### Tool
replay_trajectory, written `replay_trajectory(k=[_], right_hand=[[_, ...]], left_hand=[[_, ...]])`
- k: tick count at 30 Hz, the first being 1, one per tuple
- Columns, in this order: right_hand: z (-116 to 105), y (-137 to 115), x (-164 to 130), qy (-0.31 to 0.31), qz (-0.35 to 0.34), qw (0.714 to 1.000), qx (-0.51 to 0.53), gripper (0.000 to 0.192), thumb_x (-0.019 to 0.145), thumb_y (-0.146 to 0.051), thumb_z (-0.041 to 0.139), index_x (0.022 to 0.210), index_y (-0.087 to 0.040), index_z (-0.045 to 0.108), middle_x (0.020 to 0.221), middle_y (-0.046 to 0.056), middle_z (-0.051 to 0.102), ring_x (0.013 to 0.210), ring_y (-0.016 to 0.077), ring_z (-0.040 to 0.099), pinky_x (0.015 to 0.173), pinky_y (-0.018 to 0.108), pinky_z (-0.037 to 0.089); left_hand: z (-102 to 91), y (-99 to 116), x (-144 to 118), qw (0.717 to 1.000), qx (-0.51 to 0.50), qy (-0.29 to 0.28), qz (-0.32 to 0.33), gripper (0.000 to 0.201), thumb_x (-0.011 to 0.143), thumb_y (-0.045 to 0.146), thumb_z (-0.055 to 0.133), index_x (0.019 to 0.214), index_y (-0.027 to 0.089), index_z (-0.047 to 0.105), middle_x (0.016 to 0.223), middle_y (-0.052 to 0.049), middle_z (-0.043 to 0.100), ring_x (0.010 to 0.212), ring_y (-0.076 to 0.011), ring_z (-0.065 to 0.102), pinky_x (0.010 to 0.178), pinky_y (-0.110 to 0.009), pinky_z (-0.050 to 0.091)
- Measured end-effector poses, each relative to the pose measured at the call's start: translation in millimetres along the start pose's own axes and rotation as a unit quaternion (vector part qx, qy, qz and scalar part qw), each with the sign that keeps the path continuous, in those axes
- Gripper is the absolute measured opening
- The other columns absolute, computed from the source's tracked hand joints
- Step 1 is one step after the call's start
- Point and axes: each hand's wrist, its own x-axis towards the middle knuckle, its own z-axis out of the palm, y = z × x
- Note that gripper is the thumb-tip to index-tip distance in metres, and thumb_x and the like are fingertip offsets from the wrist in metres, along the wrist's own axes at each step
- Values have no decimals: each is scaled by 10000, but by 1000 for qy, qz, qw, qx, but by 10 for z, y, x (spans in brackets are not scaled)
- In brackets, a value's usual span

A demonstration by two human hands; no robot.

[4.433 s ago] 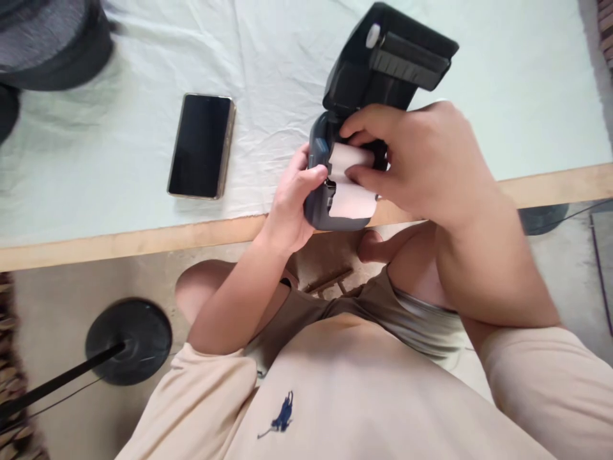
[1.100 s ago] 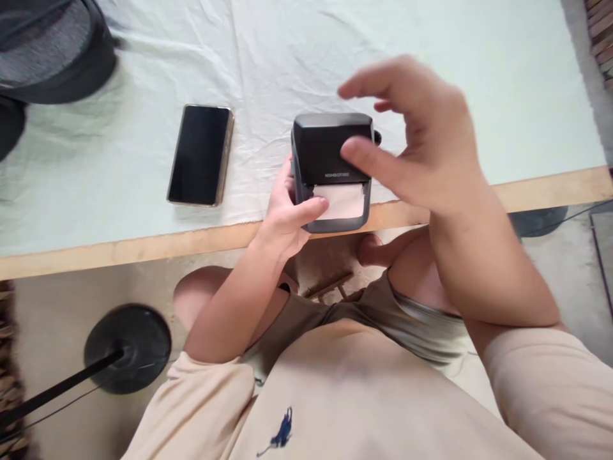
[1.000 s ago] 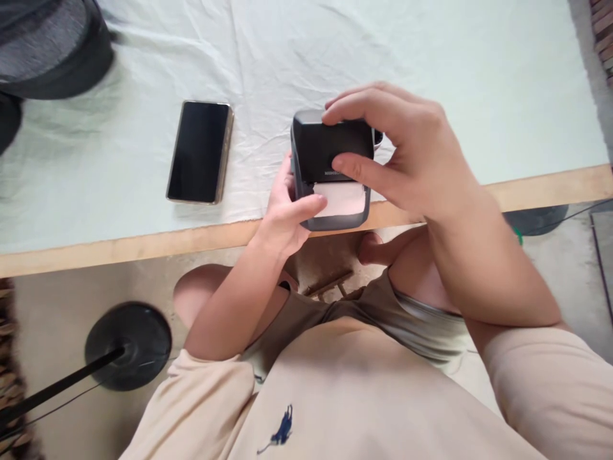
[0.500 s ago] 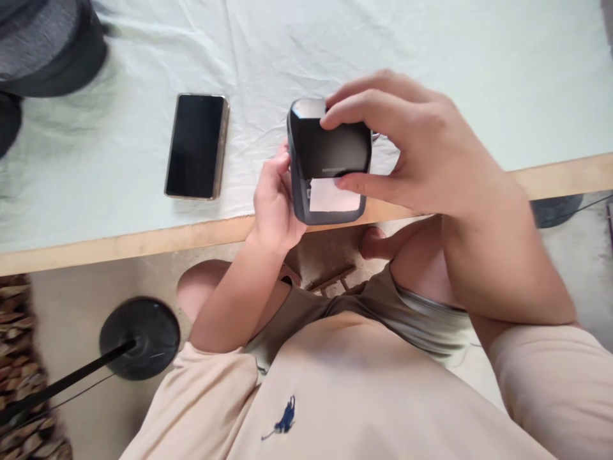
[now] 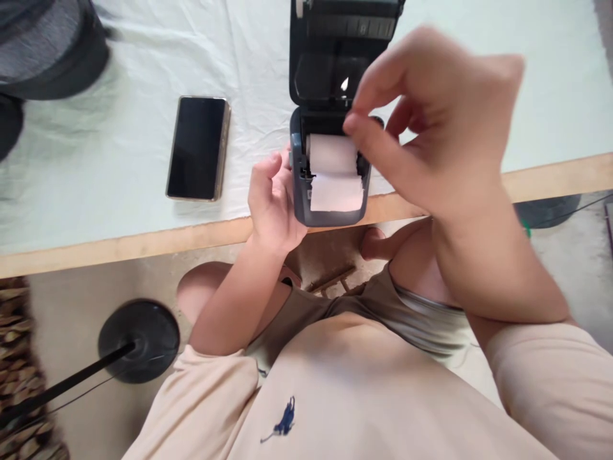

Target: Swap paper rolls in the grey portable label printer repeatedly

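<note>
A small dark receipt printer (image 5: 335,218) sits at the table's front edge with its black lid (image 5: 318,76) swung up and back. Inside lies a white paper roll (image 5: 331,153), and a strip of paper (image 5: 336,193) hangs out over the front. My left hand (image 5: 275,207) grips the printer's left side, thumb up, with the other fingers hidden behind or under it. Over the printer's right rear, near the hinge, my right hand (image 5: 355,115) has thumb and forefinger drawn together, slightly blurred. Nothing shows between those fingertips.
A phone (image 5: 198,148) with a dark screen lies left of the printer on the pale cloth (image 5: 134,160). Dark rounded objects (image 5: 52,48) stand at the back left. Below the wooden table edge (image 5: 119,240), a black round base with a pole (image 5: 138,342) rests on the floor.
The printer's lid has gone from closed to raised, baring the paper roll. My right hand has moved off the lid's front and its fingers have drawn together. My left hand stays put.
</note>
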Motion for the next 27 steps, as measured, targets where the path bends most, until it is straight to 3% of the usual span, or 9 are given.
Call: replay_trajectory(k=[4, 9, 13, 17, 19, 21, 22, 24, 27], right_hand=[[12, 111, -5, -135, 9, 985, -107, 226, 900, -340, 724, 1116, -397, 692, 983, -3, 801, 795, 301, 708, 719, 479, 573], [104, 184, -15, -149, 31, 979, -134, 285, 852, -366, 761, 1123, -392, 677, 920, 13, 788, 874, 344, 748, 799, 495, 624], [-31, 3, 18, -173, 68, 977, -101, 358, 804, -250, 757, 1131, -384, 700, 1001, -5, 817, 925, 347, 777, 859, 518, 646], [-230, 12, 33, -62, 101, 985, 124, 454, 819, -176, 655, 1198, -416, 723, 1245, -110, 762, 1031, 233, 781, 683, 344, 578], [-233, 224, 30, 31, 142, 957, 253, 464, 882, -202, 548, 1229, -463, 712, 1058, -119, 726, 859, 156, 756, 566, 284, 449], [-178, 529, 6, 131, 160, 909, 361, 409, 785, -200, 630, 1133, -383, 739, 861, -75, 683, 541, 113, 613, 391, 236, 313], [-140, 690, -20, 114, 192, 895, 386, 379, 775, -224, 664, 1124, -362, 720, 904, -58, 706, 536, 121, 603, 378, 248, 345], [-65, 985, -104, 149, 170, 916, 330, 289, 789, -304, 740, 1065, -329, 661, 845, -36, 685, 513, 138, 572, 363, 271, 385], [30, 1321, -283, 73, 109, 977, 167, 352, 867, -438, 775, 1155, -347, 595, 1047, 9, 723, 796, 209, 706, 634, 363, 607]], left_hand=[[-39, -39, 11, 1000, 21, 0, 7, 300, 948, 563, 624, 1029, 277, 670, 1186, -78, 786, 1565, -389, 518, 1182, -537, 553], [-86, -70, 18, 999, 38, -28, 14, 345, 852, 477, 824, 1136, 310, 720, 1187, -58, 804, 1591, -397, 490, 1201, -480, 534], [-71, -75, 1, 999, 49, -13, 1, 270, 903, 467, 763, 1119, 310, 728, 1206, -43, 810, 1603, -366, 488, 1224, -480, 528], [-50, -62, 8, 999, 15, 20, 30, 256, 1002, 451, 593, 1018, 256, 758, 1123, -42, 822, 1566, -313, 542, 1213, -449, 557], [-49, -45, 27, 999, -4, 31, 34, 308, 1021, 464, 556, 993, 245, 770, 1101, -24, 824, 1466, -300, 635, 1179, -420, 585], [-52, -28, 53, 998, -15, 43, 35, 313, 1014, 484, 561, 978, 252, 768, 1106, -15, 825, 1376, -290, 696, 1155, -400, 604], [-55, -23, 65, 998, -14, 50, 40, 307, 1005, 493, 566, 963, 259, 761, 1117, -18, 826, 1368, -289, 701, 1156, -393, 605], [-61, -17, 83, 997, -2, 62, 55, 292, 985, 507, 578, 924, 273, 743, 1148, -31, 827, 1422, -292, 668, 1174, -384, 596], [-69, -15, 89, 996, 25, 66, 60, 296, 968, 532, 583, 903, 284, 730, 1199, -41, 825, 1521, -299, 592, 1216, -386, 572]])
